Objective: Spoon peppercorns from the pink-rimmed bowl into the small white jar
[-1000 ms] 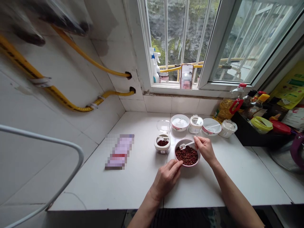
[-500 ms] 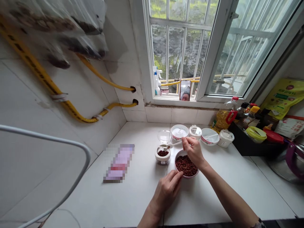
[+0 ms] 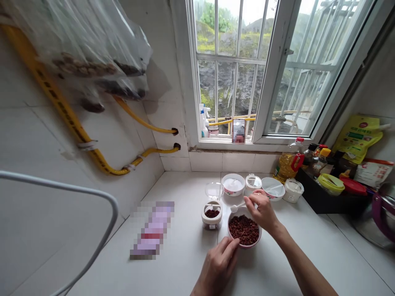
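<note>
My left hand (image 3: 218, 263) pinches the near left rim of a bowl (image 3: 247, 246) on the counter. Dark red peppercorns (image 3: 243, 229) fill much of it. Over the bowl's far side, my right hand (image 3: 261, 207) is closed on the handle of a small white spoon (image 3: 235, 209), whose scoop sits just beyond the far left rim. Left of the bowl stands a small jar (image 3: 211, 224) with a pale collar, its clear lid (image 3: 214, 190) tipped back. More dark red peppercorns (image 3: 212, 213) lie inside the jar.
Behind stand two bowls (image 3: 233, 193) (image 3: 273, 196) of white contents and two lidded jars (image 3: 253, 181) (image 3: 293, 190). An oil bottle (image 3: 286, 164) and a black box (image 3: 311, 189) of seasonings are at the right. A blurred purple packet (image 3: 154, 230) lies left; a grey cable (image 3: 105, 197) curves nearby.
My right hand has drawn the spoon rightward from above the jar to the bowl's far rim. The left hand keeps its hold on the bowl. The camera view has tilted up.
</note>
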A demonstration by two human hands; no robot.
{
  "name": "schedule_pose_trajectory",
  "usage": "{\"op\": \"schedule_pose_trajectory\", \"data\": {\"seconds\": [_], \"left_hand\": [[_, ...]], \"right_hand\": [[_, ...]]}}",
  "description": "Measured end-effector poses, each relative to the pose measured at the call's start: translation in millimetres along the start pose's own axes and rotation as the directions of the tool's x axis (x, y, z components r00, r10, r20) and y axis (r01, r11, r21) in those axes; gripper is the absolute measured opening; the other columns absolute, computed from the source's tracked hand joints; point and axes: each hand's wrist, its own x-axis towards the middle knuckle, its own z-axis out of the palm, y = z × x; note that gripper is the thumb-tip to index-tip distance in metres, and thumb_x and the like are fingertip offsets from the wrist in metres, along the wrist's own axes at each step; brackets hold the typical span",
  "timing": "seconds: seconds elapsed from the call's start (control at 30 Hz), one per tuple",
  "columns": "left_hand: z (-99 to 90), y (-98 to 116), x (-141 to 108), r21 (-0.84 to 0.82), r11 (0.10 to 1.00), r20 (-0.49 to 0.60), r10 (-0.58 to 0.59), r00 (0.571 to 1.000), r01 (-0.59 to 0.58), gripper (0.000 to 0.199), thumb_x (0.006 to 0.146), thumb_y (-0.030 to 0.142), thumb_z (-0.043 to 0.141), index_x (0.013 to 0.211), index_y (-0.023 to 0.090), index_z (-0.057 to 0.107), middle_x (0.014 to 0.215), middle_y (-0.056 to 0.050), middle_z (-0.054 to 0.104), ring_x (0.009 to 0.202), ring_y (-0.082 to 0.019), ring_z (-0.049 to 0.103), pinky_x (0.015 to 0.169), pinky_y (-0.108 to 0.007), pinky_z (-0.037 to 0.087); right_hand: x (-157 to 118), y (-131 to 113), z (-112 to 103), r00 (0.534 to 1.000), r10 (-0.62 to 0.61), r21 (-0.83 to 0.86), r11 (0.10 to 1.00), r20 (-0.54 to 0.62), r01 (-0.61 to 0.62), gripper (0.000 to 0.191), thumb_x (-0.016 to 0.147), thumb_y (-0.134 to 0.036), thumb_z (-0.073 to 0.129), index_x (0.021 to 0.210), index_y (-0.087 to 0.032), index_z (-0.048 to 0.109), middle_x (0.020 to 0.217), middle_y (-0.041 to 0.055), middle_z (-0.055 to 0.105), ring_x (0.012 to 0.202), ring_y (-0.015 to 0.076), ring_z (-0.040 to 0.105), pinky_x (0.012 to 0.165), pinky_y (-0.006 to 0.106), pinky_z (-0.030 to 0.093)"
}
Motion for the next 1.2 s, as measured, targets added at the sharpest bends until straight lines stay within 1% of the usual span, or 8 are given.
{"op": "schedule_pose_trajectory", "data": {"seconds": [0.1, 0.23, 0.47, 0.63, 0.73, 0.83, 1.0, 1.2], "left_hand": [[0.4, -1, 0, 0.003, 1.000, 0.002, 0.007, 1.000, -0.007, 0.026, 0.100, 0.015, 0.038, 0.115, 0.017, 0.059, 0.085, -0.007, 0.067, 0.071, -0.015, 0.068, 0.062, -0.022, 0.057], [1.9, -3, -2, 0.002, 1.000, -0.001, 0.018, 1.000, -0.018, 0.028, 0.098, 0.013, 0.038, 0.118, 0.016, 0.058, 0.086, -0.007, 0.067, 0.072, -0.016, 0.068, 0.062, -0.022, 0.057], [0.5, -2, -2, -0.018, 1.000, 0.018, -0.003, 1.000, 0.003, 0.028, 0.097, 0.011, 0.041, 0.118, 0.017, 0.059, 0.087, -0.007, 0.067, 0.072, -0.015, 0.068, 0.063, -0.021, 0.057], [0.2, -3, 0, -0.003, 1.000, 0.010, 0.019, 1.000, -0.019, 0.028, 0.096, 0.011, 0.042, 0.118, 0.017, 0.059, 0.085, -0.007, 0.066, 0.072, -0.015, 0.067, 0.061, -0.020, 0.056], [-0.1, -2, 1, 0.000, 1.000, 0.015, 0.007, 1.000, -0.007, 0.028, 0.096, 0.011, 0.042, 0.117, 0.017, 0.059, 0.086, -0.007, 0.066, 0.073, -0.015, 0.067, 0.064, -0.021, 0.056], [-0.9, -1, 1, -0.018, 1.000, 0.027, -0.011, 1.000, 0.011, 0.027, 0.096, 0.010, 0.042, 0.115, 0.017, 0.060, 0.087, -0.007, 0.067, 0.075, -0.015, 0.068, 0.066, -0.022, 0.057], [-2.0, 1, 0, -0.017, 1.000, 0.029, -0.025, 0.999, 0.026, 0.028, 0.096, 0.010, 0.044, 0.117, 0.017, 0.060, 0.089, -0.007, 0.067, 0.074, -0.015, 0.067, 0.066, -0.023, 0.057], [-1.7, 1, 1, -0.035, 0.998, 0.018, -0.047, 0.999, 0.048, 0.027, 0.096, 0.012, 0.045, 0.118, 0.017, 0.060, 0.089, -0.007, 0.067, 0.076, -0.014, 0.068, 0.066, -0.022, 0.058]], "right_hand": [[-13, 17, -7, 0.994, 0.066, -0.026, 0.998, 0.085, -0.064, 0.044, 0.093, -0.029, 0.048, 0.051, -0.020, 0.037, 0.045, -0.0064, 0.040, 0.046, 0.0097, 0.031, 0.078, 0.031, 0.037], [-26, 19, 4, 0.985, 0.070, 0.008, 0.997, 0.160, -0.072, 0.045, 0.092, -0.029, 0.050, 0.050, -0.019, 0.036, 0.044, -0.0075, 0.040, 0.046, 0.0086, 0.025, 0.079, 0.031, 0.036], [-30, 17, 6, 0.992, 0.114, 0.042, 0.992, 0.053, -0.116, 0.046, 0.094, -0.030, 0.047, 0.050, -0.020, 0.037, 0.046, -0.0063, 0.042, 0.047, 0.0095, 0.032, 0.080, 0.031, 0.038], [-34, 18, 13, 0.982, 0.130, 0.070, 0.988, 0.133, -0.141, 0.046, 0.092, -0.030, 0.047, 0.048, -0.020, 0.038, 0.044, -0.0062, 0.041, 0.046, 0.0096, 0.029, 0.078, 0.032, 0.039], [-34, 18, 16, 0.976, 0.193, 0.101, 0.974, 0.100, -0.203, 0.048, 0.092, -0.034, 0.046, 0.047, -0.021, 0.037, 0.043, -0.0051, 0.041, 0.047, 0.0107, 0.034, 0.074, 0.032, 0.040], [-32, 21, 10, 0.958, 0.278, 0.140, 0.948, 0.075, -0.287, 0.051, 0.091, -0.041, 0.046, 0.046, -0.021, 0.034, 0.043, -0.0045, 0.038, 0.048, 0.0114, 0.037, 0.066, 0.029, 0.039], [-33, 24, 0, 0.902, 0.412, 0.242, 0.869, 0.129, -0.431, 0.051, 0.090, -0.045, 0.047, 0.046, -0.022, 0.036, 0.046, -0.0029, 0.040, 0.048, 0.0114, 0.039, 0.053, 0.026, 0.033], [-33, 22, -1, 0.873, 0.469, 0.344, 0.804, 0.135, -0.485, 0.051, 0.088, -0.049, 0.049, 0.047, -0.021, 0.039, 0.045, -0.0028, 0.042, 0.047, 0.0110, 0.039, 0.049, 0.026, 0.033]]}}
